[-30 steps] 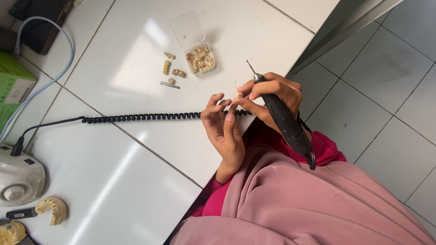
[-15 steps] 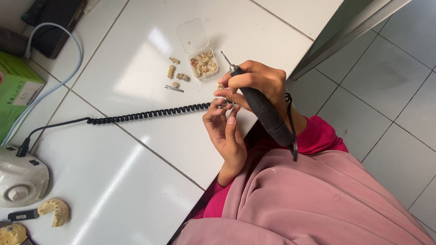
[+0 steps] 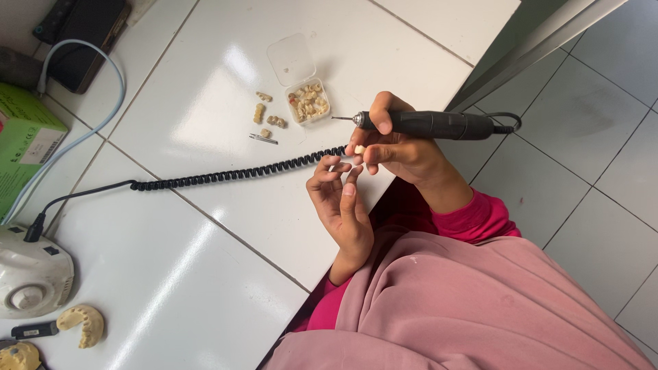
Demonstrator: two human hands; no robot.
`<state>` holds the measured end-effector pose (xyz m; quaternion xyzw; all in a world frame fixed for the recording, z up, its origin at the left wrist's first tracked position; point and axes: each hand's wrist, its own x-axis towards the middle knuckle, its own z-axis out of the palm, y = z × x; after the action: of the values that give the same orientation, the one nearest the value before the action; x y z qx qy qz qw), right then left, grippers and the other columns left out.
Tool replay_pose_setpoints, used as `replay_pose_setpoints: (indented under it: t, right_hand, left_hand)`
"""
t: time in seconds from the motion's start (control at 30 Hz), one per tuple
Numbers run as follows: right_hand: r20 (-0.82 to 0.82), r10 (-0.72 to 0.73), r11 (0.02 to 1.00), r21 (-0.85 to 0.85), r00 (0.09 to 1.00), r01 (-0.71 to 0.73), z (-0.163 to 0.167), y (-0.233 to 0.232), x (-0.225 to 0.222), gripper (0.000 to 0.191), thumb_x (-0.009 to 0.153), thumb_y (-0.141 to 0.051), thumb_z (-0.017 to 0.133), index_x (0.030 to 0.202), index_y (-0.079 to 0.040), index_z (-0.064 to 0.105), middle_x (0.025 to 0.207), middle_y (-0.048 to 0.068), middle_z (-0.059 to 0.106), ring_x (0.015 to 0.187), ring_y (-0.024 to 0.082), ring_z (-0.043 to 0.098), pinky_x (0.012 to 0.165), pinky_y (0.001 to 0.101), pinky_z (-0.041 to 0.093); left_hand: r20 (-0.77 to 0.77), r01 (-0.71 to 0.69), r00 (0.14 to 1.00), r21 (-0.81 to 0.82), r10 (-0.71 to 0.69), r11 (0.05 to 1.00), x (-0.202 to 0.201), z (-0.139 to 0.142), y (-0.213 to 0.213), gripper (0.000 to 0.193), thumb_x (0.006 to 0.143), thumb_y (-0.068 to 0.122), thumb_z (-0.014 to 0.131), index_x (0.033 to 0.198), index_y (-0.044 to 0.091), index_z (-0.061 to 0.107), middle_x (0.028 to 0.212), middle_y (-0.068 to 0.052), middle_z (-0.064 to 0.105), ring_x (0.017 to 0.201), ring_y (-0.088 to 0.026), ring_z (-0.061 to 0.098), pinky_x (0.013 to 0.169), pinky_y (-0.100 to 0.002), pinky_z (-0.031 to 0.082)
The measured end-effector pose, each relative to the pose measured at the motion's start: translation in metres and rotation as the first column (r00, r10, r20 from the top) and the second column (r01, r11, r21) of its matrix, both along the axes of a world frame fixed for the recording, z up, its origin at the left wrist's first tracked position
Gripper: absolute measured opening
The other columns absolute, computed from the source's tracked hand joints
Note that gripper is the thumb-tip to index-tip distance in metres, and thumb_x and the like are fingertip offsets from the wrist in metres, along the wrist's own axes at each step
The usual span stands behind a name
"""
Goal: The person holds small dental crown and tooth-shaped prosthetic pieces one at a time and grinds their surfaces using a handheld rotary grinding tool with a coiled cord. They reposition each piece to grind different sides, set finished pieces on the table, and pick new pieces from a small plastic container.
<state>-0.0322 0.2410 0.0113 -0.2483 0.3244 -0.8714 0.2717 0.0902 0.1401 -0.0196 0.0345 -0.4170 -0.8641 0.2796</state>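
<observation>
My right hand [image 3: 401,147] grips a black rotary handpiece [image 3: 439,125], held level with its bur pointing left over the white tiled counter [image 3: 205,274]. A small cream tooth piece [image 3: 359,149] is pinched at the fingertips of the same hand. My left hand [image 3: 343,205] is palm-up just below, fingers apart, their tips close to the piece. The black coiled cord [image 3: 240,173] runs left from my hands across the counter.
A clear plastic box [image 3: 308,101] of tooth pieces sits open, with loose pieces [image 3: 260,113] and a metal bur [image 3: 263,139] beside it. At the left are a white motor unit [image 3: 31,274], plaster dental casts [image 3: 82,323], a green box [image 3: 24,147] and a black device [image 3: 86,41].
My right hand has swung the handpiece from upright against the piece to level, bur pointing away. The tooth piece has gone from my left fingers to my right fingertips.
</observation>
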Motion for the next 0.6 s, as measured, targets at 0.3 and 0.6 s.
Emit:
replay_pose_setpoints:
  t: [0.3,0.6]
  right_hand:
    - [-0.727,-0.169,0.813,0.279,0.665,0.511,0.024,0.005,0.011,0.034,0.081,-0.002,0.089,0.086,-0.009,0.057,0.095,0.015,0.077,0.079,0.015,0.075,0.062,0.0268,0.060]
    - [-0.863,-0.253,0.762,0.102,0.438,0.640,0.028,0.010,0.030,0.021,0.089,0.006,0.079,0.090,-0.007,0.063,0.102,0.012,0.074,0.088,0.017,0.078,0.070,0.0266,0.065]
  left_hand:
    - [0.014,0.074,0.997,0.192,-0.078,0.979,0.001,-0.006,-0.003,0.033,0.105,0.022,0.066,0.128,0.004,0.050,0.124,-0.009,0.051,0.114,-0.017,0.053,0.105,-0.032,0.048]
    - [0.085,0.041,0.996,-0.049,-0.036,0.998,-0.001,-0.006,-0.002,0.028,0.097,-0.005,0.072,0.115,0.007,0.054,0.117,-0.007,0.057,0.107,-0.014,0.056,0.101,-0.027,0.049]
